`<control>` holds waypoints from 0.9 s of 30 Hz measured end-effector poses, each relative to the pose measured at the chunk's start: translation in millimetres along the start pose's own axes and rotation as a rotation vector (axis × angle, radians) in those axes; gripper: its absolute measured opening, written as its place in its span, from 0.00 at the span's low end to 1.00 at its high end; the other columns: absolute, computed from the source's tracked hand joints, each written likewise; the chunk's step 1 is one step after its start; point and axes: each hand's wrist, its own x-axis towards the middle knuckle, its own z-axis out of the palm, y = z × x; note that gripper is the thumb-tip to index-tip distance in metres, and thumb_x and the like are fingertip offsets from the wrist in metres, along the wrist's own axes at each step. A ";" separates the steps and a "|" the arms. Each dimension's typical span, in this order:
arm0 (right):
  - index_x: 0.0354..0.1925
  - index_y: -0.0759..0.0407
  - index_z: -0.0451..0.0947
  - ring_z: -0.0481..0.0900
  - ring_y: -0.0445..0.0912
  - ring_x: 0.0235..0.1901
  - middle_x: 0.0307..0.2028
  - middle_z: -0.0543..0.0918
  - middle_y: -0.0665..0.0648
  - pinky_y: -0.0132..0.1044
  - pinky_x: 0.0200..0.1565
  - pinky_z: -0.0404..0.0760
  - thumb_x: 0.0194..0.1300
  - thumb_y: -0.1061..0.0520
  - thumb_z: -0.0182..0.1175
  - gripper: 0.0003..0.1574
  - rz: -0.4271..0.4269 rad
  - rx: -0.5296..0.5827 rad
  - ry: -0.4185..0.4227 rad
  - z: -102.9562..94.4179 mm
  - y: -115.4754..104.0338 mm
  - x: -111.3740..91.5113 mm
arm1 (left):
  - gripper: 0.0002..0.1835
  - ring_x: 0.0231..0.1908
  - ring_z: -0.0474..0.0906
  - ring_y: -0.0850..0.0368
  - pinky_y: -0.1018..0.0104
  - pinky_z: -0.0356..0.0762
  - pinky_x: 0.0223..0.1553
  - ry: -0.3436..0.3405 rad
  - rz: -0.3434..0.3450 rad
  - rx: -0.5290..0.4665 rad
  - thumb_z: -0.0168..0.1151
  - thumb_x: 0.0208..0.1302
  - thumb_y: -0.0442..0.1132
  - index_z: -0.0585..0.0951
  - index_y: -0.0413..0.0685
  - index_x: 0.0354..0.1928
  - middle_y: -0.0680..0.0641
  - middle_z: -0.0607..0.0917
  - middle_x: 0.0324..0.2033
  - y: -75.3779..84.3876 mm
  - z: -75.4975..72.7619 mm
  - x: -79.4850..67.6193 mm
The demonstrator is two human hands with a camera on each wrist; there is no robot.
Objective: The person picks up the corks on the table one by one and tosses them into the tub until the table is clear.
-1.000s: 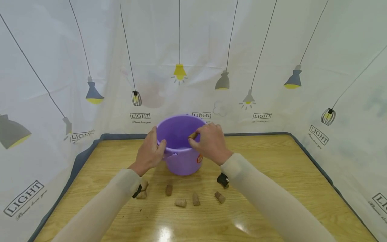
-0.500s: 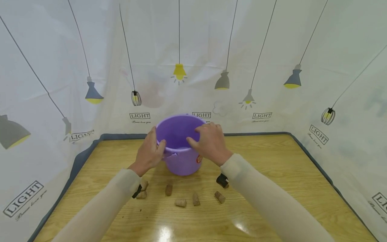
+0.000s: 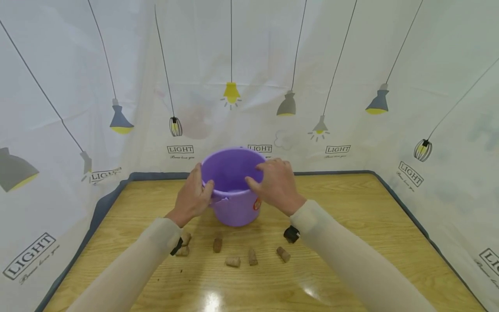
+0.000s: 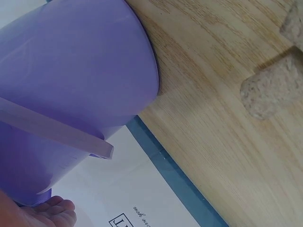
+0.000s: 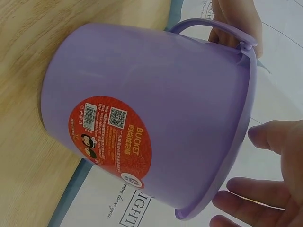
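Note:
A purple plastic bucket (image 3: 235, 211) stands upright on the table, a red label (image 5: 111, 142) on its side. My left hand (image 3: 192, 196) grips the bucket's left rim, thumb on the near side and fingers behind. Over the right rim hovers my right hand (image 3: 277, 185), its fingers spread with nothing between them, as the right wrist view also shows. The bucket's floor is hidden from the head camera. In front of the bucket lie several corks, among them a dark cork (image 3: 217, 245), a pale cork (image 3: 233, 261) and a cork (image 3: 283, 254) farther right.
Wood-grain table (image 3: 343, 216) lies under everything. A white cloth printed with lamps (image 3: 241, 56) encloses its back and sides, with a blue border (image 3: 331, 173) along the table edge. Two corks (image 3: 183, 245) lie beside my left cuff.
The cork that my right hand pinched over the bucket has left the fingers and is out of sight. That hand has since shifted slightly right. The left hand stays on the rim.

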 end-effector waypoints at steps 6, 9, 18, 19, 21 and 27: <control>0.49 0.63 0.88 0.82 0.57 0.48 0.45 0.89 0.61 0.54 0.55 0.76 0.64 0.40 0.68 0.29 -0.006 0.021 0.014 -3.9 2.4 -3.2 | 0.42 0.72 0.60 0.32 0.36 0.61 0.70 0.006 0.003 0.002 0.43 0.77 0.51 0.44 0.33 0.80 0.30 0.56 0.77 -0.6 0.1 0.5; 0.49 0.63 0.88 0.82 0.56 0.46 0.44 0.89 0.61 0.53 0.53 0.77 0.64 0.40 0.68 0.29 -0.015 0.013 0.020 -5.2 3.9 -4.8 | 0.42 0.73 0.59 0.32 0.36 0.61 0.70 0.008 0.004 0.004 0.43 0.77 0.51 0.44 0.32 0.80 0.29 0.56 0.77 -1.2 0.3 0.4; 0.46 0.61 0.89 0.82 0.54 0.41 0.37 0.90 0.57 0.52 0.49 0.77 0.64 0.41 0.68 0.25 -0.017 0.035 0.018 -8.1 11.9 -11.3 | 0.42 0.72 0.60 0.31 0.36 0.61 0.70 0.008 0.003 0.005 0.43 0.77 0.51 0.44 0.32 0.80 0.29 0.56 0.76 -2.5 0.9 0.0; 0.45 0.61 0.89 0.82 0.54 0.41 0.38 0.90 0.57 0.52 0.49 0.77 0.64 0.41 0.69 0.25 -0.018 0.039 0.019 -8.5 13.1 -12.1 | 0.41 0.72 0.60 0.31 0.35 0.61 0.70 0.008 0.004 0.005 0.43 0.77 0.51 0.44 0.32 0.80 0.29 0.56 0.76 -2.3 0.7 -0.1; 0.44 0.60 0.89 0.82 0.54 0.41 0.38 0.90 0.56 0.53 0.49 0.76 0.64 0.41 0.69 0.24 -0.021 0.046 0.021 -9.4 15.7 -13.9 | 0.42 0.73 0.59 0.31 0.35 0.61 0.70 0.008 0.005 0.003 0.43 0.77 0.50 0.44 0.32 0.80 0.29 0.56 0.76 -1.6 0.2 -0.4; 0.43 0.59 0.90 0.84 0.55 0.41 0.39 0.91 0.57 0.55 0.48 0.77 0.63 0.41 0.70 0.23 -0.029 0.046 0.051 -10.6 24.6 -18.3 | 0.42 0.73 0.58 0.32 0.36 0.60 0.71 0.004 0.008 0.003 0.43 0.77 0.51 0.44 0.32 0.80 0.29 0.55 0.77 0.2 -1.2 -1.0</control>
